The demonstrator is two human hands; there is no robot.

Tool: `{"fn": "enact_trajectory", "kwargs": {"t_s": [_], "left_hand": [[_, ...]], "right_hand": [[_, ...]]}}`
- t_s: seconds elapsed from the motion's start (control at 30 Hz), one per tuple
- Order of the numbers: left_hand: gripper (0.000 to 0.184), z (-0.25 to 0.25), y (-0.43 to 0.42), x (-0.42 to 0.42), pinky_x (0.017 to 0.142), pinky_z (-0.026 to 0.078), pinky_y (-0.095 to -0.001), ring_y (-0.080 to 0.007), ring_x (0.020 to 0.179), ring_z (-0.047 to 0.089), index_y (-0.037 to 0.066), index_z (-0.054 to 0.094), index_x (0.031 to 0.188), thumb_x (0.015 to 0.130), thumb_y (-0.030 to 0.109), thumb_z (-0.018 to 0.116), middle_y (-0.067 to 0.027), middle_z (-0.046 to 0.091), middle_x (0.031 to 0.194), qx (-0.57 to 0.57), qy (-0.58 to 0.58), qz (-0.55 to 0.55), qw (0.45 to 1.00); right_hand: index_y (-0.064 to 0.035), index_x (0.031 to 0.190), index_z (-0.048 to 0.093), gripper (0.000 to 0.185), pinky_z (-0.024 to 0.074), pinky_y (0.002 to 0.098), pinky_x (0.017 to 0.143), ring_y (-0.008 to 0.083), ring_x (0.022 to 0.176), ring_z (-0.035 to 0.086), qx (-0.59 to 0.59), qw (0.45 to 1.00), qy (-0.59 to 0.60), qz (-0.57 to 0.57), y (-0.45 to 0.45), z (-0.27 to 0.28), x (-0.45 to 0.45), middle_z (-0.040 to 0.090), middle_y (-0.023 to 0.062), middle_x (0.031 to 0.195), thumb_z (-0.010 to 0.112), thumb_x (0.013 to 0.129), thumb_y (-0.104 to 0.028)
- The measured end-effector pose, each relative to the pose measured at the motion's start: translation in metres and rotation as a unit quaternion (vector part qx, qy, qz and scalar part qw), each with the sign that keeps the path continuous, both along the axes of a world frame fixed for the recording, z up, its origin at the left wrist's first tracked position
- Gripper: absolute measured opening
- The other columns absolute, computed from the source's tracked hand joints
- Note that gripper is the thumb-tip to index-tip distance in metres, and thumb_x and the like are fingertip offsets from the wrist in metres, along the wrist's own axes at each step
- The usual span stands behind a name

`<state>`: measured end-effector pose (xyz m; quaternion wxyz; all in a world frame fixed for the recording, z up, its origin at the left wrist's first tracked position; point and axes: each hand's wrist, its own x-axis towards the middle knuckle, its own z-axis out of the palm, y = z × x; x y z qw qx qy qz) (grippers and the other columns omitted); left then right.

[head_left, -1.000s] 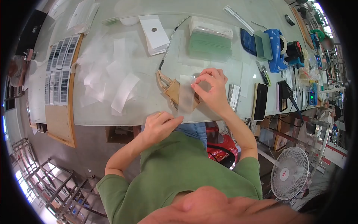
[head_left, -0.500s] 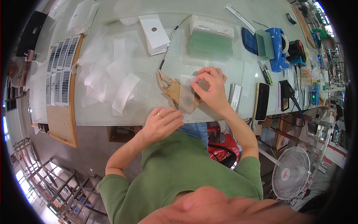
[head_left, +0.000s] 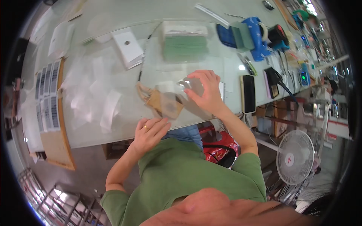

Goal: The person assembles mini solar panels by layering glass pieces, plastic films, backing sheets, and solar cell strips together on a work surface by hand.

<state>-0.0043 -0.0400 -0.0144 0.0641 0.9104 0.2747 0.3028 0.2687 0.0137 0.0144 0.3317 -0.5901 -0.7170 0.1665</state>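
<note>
A translucent rectangular sheet (head_left: 170, 106) lies over a tan block-like object (head_left: 154, 101) with a dark cord. My left hand (head_left: 149, 132), a ring on one finger, is at the sheet's lower end. Its fingertips meet the sheet and the fingers are close together; the thumb is hidden. Up and to the right, my right hand (head_left: 206, 90) pinches a shiny clear film (head_left: 184, 84) between thumb and forefinger. The film looks curled, and I cannot tell whether it still touches the sheet.
Loose clear films (head_left: 88, 100) lie left. Behind are white cards (head_left: 128, 49) and a stack of greenish glass sheets (head_left: 185, 47). To the right are a phone (head_left: 248, 94), a cutter (head_left: 249, 66) and a blue tape dispenser (head_left: 257, 41). A fan (head_left: 295, 156) stands below the table.
The view has shifted, so the table appears farther left. My right hand has drawn away from the sheet, and a curled clear film now shows at its fingertips. My left hand stays at the sheet's lower end.
</note>
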Motion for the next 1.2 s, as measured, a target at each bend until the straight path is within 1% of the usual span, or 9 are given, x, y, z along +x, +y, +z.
{"fn": "enact_trajectory", "kwargs": {"t_s": [0.1,0.2,0.3,0.6,0.7,0.8,0.9,0.97,1.2], "left_hand": [[0.030,-0.003,0.002,-0.001,0.082,0.043,-0.0341,-0.0143,0.097,0.062,0.011,0.071,0.102,0.072,0.006,0.067,-0.0009,0.068,0.115,0.005,-0.009,0.015,1.000],[0.031,-0.004,0.003,0.000,0.081,0.043,-0.0340,-0.0140,0.097,0.062,0.011,0.071,0.103,0.073,0.006,0.068,-0.0008,0.068,0.115,0.015,-0.010,0.014,1.000],[0.033,-0.009,0.001,0.001,0.082,0.042,-0.0338,-0.0140,0.098,0.062,0.012,0.071,0.105,0.073,0.006,0.068,-0.0007,0.068,0.115,0.017,-0.013,0.020,1.000],[0.038,-0.010,-0.004,0.002,0.081,0.042,-0.0343,-0.0147,0.099,0.061,0.014,0.071,0.108,0.071,0.006,0.067,-0.0013,0.065,0.119,0.036,0.014,0.035,0.999],[0.041,-0.012,-0.010,-0.001,0.081,0.043,-0.0346,-0.0145,0.098,0.060,0.013,0.071,0.111,0.071,0.007,0.067,0.0002,0.064,0.118,0.050,0.024,0.058,0.997],[0.043,-0.007,-0.014,-0.001,0.082,0.043,-0.0347,-0.0145,0.096,0.059,0.012,0.070,0.114,0.071,0.008,0.066,0.0014,0.063,0.116,0.033,0.039,0.056,0.997],[0.042,-0.002,-0.012,-0.001,0.082,0.044,-0.0329,-0.0147,0.097,0.058,0.011,0.070,0.114,0.072,0.011,0.065,0.0018,0.062,0.116,0.034,0.049,0.060,0.996],[0.042,-0.002,-0.013,0.000,0.081,0.044,-0.0321,-0.0147,0.099,0.058,0.012,0.069,0.114,0.072,0.012,0.066,0.0016,0.062,0.116,0.032,0.053,0.057,0.996],[0.047,-0.007,-0.017,0.001,0.078,0.043,-0.0308,-0.0137,0.098,0.052,0.016,0.070,0.116,0.070,0.011,0.067,0.0038,0.058,0.109,0.065,0.035,0.068,0.995]], "right_hand": [[-0.0171,0.109,0.070,0.040,0.0318,0.0431,0.098,0.0259,0.114,0.052,-0.002,0.988,-0.150,-0.039,-0.014,0.001,0.057,0.060,0.0036,0.120,0.081,0.073,-0.028],[-0.0186,0.119,0.068,0.059,0.0301,0.0463,0.098,0.0278,0.119,0.046,-0.046,0.973,-0.217,-0.060,-0.031,0.000,0.106,0.056,0.0049,0.127,0.082,0.070,-0.048],[-0.0192,0.125,0.065,0.067,0.0289,0.0476,0.101,0.0302,0.121,0.044,-0.039,0.961,-0.272,-0.041,-0.045,0.002,0.113,0.053,0.0062,0.133,0.081,0.070,-0.054],[-0.0176,0.129,0.062,0.075,0.0266,0.0485,0.104,0.0315,0.124,0.043,-0.037,0.966,-0.252,-0.044,-0.052,-0.009,0.111,0.052,0.0062,0.137,0.083,0.066,-0.052],[-0.0145,0.124,0.062,0.068,0.0270,0.0468,0.104,0.0305,0.123,0.043,-0.023,0.970,-0.236,-0.053,-0.050,-0.005,0.108,0.055,0.0060,0.132,0.084,0.068,-0.045],[-0.0115,0.117,0.059,0.050,0.0289,0.0402,0.103,0.0243,0.111,0.052,-0.095,0.985,-0.121,-0.076,-0.050,-0.002,0.111,0.061,0.0053,0.119,0.082,0.075,-0.027],[-0.0051,0.124,0.055,0.045,0.0434,0.0249,0.081,0.0082,0.081,0.057,-0.206,0.968,0.142,-0.039,-0.043,0.009,0.111,0.063,-0.0011,0.083,0.071,0.083,-0.003],[-0.0060,0.127,0.052,0.046,0.0409,0.0223,0.075,0.0051,0.074,0.051,-0.239,0.930,0.276,-0.037,-0.035,0.018,0.099,0.058,-0.0040,0.075,0.072,0.086,-0.002],[-0.0071,0.123,0.053,0.041,0.0367,0.0221,0.063,0.0035,0.069,0.048,-0.294,0.883,0.364,0.028,0.007,0.019,-0.013,0.060,-0.0031,0.074,0.073,0.088,-0.007]]}}
